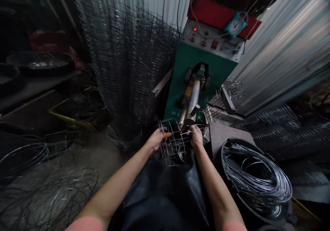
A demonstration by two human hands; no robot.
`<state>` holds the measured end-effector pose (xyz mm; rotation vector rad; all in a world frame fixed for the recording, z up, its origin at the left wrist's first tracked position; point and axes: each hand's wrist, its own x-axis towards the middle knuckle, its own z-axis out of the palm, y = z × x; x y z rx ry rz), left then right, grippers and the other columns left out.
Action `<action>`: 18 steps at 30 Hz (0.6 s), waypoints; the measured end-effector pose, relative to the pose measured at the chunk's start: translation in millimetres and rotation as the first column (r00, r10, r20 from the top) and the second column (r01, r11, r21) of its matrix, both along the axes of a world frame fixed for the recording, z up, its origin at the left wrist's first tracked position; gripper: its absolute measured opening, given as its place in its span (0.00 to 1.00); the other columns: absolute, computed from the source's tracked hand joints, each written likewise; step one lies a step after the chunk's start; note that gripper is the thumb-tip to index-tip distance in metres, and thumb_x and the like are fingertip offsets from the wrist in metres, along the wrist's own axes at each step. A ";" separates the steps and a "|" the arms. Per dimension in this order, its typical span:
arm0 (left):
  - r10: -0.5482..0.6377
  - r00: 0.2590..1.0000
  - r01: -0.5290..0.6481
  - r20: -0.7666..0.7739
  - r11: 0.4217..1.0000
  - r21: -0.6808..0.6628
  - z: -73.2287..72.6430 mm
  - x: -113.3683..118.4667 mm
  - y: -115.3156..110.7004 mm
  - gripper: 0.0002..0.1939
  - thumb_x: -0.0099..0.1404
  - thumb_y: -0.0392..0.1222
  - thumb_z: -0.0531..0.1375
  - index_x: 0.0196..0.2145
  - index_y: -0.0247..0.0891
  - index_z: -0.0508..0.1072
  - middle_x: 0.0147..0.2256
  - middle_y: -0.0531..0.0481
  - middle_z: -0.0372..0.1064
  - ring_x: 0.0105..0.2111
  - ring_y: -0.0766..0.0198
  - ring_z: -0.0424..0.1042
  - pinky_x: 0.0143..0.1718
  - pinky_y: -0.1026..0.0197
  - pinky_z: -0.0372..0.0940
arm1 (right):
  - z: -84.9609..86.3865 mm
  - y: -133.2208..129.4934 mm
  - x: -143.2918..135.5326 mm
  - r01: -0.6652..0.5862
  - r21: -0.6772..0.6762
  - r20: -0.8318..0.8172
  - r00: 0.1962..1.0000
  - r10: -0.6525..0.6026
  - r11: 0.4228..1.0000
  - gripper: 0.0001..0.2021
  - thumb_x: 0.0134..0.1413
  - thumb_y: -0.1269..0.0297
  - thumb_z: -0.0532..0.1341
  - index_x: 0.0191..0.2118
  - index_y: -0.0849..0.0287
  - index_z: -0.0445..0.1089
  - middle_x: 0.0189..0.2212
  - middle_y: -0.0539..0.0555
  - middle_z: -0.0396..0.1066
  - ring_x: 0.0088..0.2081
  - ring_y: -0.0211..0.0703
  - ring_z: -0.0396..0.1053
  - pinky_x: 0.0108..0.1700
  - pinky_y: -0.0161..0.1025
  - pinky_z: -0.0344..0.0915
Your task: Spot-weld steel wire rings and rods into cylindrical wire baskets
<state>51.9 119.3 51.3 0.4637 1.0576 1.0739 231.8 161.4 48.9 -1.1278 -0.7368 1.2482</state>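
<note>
My left hand (155,139) is closed on the left side of a wire frame (167,152), a grid of thin metal rods. Something orange (167,134) sits at its thumb; whether it is a finger cover, I cannot tell. My right hand (196,136) pinches a wire (201,125) beside the frame's upper right. Between both hands, the electrode tip (181,123) of a green spot welder (206,57) comes down to the wires, with a small orange glow there. A black apron (165,193) covers my lap under the frame.
A black tub (225,176) at the right holds a coil of bent wires (268,179). Tall stacks of wire baskets (116,59) stand behind at the left. Loose wire hoops (23,152) lie on the left. A blue clock (236,25) sits on the welder's top.
</note>
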 end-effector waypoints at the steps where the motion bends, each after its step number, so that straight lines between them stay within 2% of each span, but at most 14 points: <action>1: -0.002 1.000 0.002 0.010 1.000 0.008 -1.8 -0.8 -3.6 0.27 0.41 0.34 0.69 0.39 0.37 0.64 0.25 0.56 0.59 0.20 0.73 0.60 0.20 0.62 0.68 | 1.2 -5.0 -0.6 0.001 0.000 -0.003 1.000 -0.001 1.000 0.16 0.31 0.56 0.68 0.24 0.57 0.62 0.17 0.42 0.58 0.17 0.29 0.56 0.18 0.28 0.58; 6: -0.052 0.997 0.049 0.049 0.997 0.061 -9.6 -9.0 -32.4 0.28 0.43 0.33 0.68 0.42 0.36 0.63 0.26 0.55 0.61 0.21 0.71 0.62 0.22 0.58 0.69 | 2.9 -35.9 -3.5 -0.007 0.012 -0.006 1.000 0.007 1.000 0.16 0.33 0.55 0.68 0.26 0.58 0.65 0.18 0.42 0.59 0.18 0.29 0.57 0.19 0.28 0.60; 9: -0.110 0.989 0.103 0.098 0.992 0.074 -12.4 -23.4 -54.1 0.28 0.43 0.32 0.67 0.43 0.35 0.64 0.24 0.55 0.62 0.21 0.69 0.64 0.25 0.55 0.70 | 4.8 -65.9 1.5 -0.100 -0.032 0.035 0.994 0.101 0.994 0.17 0.37 0.52 0.66 0.31 0.58 0.68 0.19 0.43 0.62 0.18 0.31 0.59 0.19 0.30 0.60; 11: -0.119 0.984 0.114 0.133 0.992 0.050 -14.3 -35.9 -68.2 0.24 0.44 0.32 0.67 0.41 0.34 0.66 0.24 0.53 0.64 0.22 0.68 0.66 0.26 0.54 0.70 | 9.4 -89.3 12.0 -0.174 -0.060 0.138 0.974 0.181 0.983 0.18 0.39 0.50 0.65 0.35 0.58 0.69 0.21 0.45 0.64 0.19 0.33 0.61 0.19 0.31 0.60; 12: -0.118 0.982 0.115 0.149 0.993 0.033 -15.2 -42.2 -74.8 0.22 0.45 0.31 0.66 0.40 0.34 0.67 0.25 0.52 0.65 0.23 0.67 0.66 0.27 0.54 0.70 | 12.7 -100.2 19.7 -0.170 -0.046 0.233 0.956 0.176 0.984 0.18 0.40 0.50 0.64 0.35 0.58 0.70 0.22 0.47 0.66 0.20 0.34 0.62 0.21 0.32 0.60; 13: -0.118 0.979 0.118 0.164 0.993 0.015 -16.1 -48.0 -81.1 0.20 0.46 0.31 0.66 0.39 0.33 0.68 0.27 0.50 0.67 0.24 0.67 0.67 0.27 0.55 0.70 | 16.5 -109.7 28.8 -0.128 -0.003 0.346 0.931 0.121 0.992 0.17 0.41 0.51 0.64 0.35 0.58 0.71 0.23 0.48 0.67 0.22 0.36 0.63 0.23 0.33 0.62; 15: -0.127 0.974 0.132 0.187 0.991 -0.013 -17.3 -57.4 -92.4 0.17 0.47 0.31 0.64 0.38 0.32 0.69 0.29 0.48 0.68 0.24 0.66 0.68 0.26 0.56 0.70 | 24.3 -122.3 49.5 0.043 0.166 0.533 0.837 -0.127 0.985 0.14 0.44 0.53 0.63 0.33 0.59 0.71 0.26 0.50 0.69 0.28 0.39 0.66 0.31 0.35 0.64; 17: -0.144 0.965 0.151 0.220 0.988 -0.017 -17.9 -63.5 -101.6 0.16 0.49 0.31 0.63 0.38 0.32 0.70 0.30 0.47 0.69 0.24 0.66 0.69 0.26 0.58 0.69 | 30.6 -125.9 69.9 0.178 0.338 0.593 0.723 -0.356 0.924 0.14 0.44 0.54 0.63 0.35 0.58 0.71 0.31 0.52 0.71 0.34 0.42 0.67 0.40 0.38 0.63; 18: -0.147 0.960 0.155 0.237 0.988 -0.013 -18.0 -65.6 -105.4 0.15 0.50 0.31 0.62 0.39 0.31 0.71 0.30 0.47 0.69 0.24 0.66 0.69 0.25 0.59 0.69 | 32.8 -125.5 78.5 0.191 0.379 0.601 0.693 -0.398 0.906 0.15 0.43 0.55 0.63 0.37 0.57 0.71 0.34 0.53 0.71 0.37 0.43 0.67 0.43 0.40 0.62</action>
